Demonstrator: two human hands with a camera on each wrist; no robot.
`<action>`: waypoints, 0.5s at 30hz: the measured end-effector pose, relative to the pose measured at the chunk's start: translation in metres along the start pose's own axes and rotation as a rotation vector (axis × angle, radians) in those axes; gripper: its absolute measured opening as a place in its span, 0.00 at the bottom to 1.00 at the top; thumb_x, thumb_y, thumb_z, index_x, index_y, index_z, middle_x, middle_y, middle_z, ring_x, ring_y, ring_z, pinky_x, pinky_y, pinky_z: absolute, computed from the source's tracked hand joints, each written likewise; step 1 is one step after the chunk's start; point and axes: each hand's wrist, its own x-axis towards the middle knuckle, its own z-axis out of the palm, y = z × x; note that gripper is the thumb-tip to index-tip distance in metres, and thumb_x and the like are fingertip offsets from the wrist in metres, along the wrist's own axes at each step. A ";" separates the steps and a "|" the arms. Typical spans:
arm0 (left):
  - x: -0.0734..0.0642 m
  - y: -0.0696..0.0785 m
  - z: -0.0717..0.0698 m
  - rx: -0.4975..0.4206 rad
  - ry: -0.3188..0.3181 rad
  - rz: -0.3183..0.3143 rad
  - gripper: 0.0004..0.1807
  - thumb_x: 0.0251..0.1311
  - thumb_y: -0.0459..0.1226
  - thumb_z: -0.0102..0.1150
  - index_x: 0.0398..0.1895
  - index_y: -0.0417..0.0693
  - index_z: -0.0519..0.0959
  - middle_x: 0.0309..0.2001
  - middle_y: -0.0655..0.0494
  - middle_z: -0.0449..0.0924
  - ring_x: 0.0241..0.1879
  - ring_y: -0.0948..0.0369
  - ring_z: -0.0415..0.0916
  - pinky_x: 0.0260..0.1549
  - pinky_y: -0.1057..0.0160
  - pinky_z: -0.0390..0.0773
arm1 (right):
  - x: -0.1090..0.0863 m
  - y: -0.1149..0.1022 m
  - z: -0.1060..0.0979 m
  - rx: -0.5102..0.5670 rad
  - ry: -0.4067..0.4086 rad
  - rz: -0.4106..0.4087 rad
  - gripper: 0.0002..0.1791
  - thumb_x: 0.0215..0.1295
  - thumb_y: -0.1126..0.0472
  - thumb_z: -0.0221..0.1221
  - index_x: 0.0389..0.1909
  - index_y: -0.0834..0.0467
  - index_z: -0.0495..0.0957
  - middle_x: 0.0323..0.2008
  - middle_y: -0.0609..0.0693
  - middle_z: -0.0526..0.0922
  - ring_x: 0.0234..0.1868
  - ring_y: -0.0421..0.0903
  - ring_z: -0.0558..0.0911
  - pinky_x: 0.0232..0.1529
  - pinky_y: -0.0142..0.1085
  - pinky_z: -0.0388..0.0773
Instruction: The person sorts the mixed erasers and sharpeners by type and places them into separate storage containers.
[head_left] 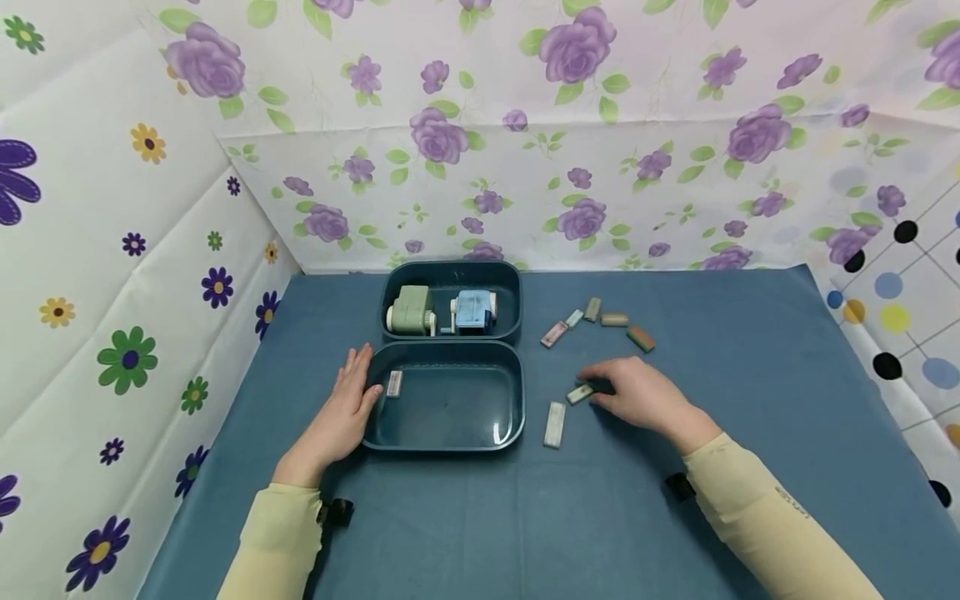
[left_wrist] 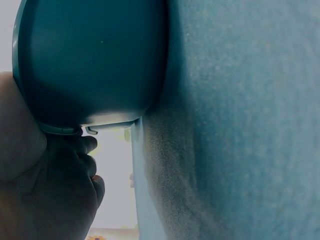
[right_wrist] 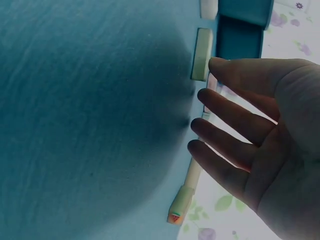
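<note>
Both sleeves [head_left: 772,512] are long and pale yellow, with small dark lettering [head_left: 792,502] along the right one. Black devices [head_left: 337,512] sit beneath the cuffs; the hands [head_left: 333,421] are bare.

No text legible.
Right sleeve [head_left: 776,529]: line of dark print [head_left: 792,502], too small to read.

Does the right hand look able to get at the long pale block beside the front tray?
Probably yes: the long pale block lies uncovered on the cloth, close to the right hand, with only a smaller block at its fingertips.
</note>
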 end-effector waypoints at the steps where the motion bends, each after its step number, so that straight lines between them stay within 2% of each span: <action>1: 0.000 0.000 0.000 -0.001 0.001 0.001 0.37 0.89 0.42 0.39 0.87 0.34 0.39 0.87 0.38 0.36 0.85 0.41 0.27 0.81 0.40 0.32 | 0.000 -0.001 0.001 -0.013 0.006 -0.007 0.19 0.70 0.67 0.69 0.62 0.59 0.87 0.56 0.56 0.88 0.58 0.59 0.86 0.57 0.57 0.83; 7: 0.000 0.000 0.000 -0.007 0.003 0.003 0.37 0.89 0.42 0.39 0.87 0.35 0.39 0.87 0.38 0.36 0.85 0.43 0.26 0.81 0.40 0.32 | 0.004 -0.007 0.005 -0.088 0.026 -0.053 0.17 0.68 0.65 0.72 0.58 0.57 0.88 0.52 0.54 0.89 0.53 0.55 0.87 0.54 0.53 0.85; 15: -0.001 0.001 0.000 -0.004 0.027 0.019 0.36 0.88 0.40 0.40 0.87 0.34 0.40 0.86 0.36 0.38 0.85 0.39 0.28 0.81 0.37 0.34 | 0.008 -0.009 0.010 -0.165 0.036 -0.076 0.14 0.67 0.64 0.74 0.53 0.54 0.90 0.48 0.51 0.88 0.46 0.51 0.86 0.48 0.50 0.85</action>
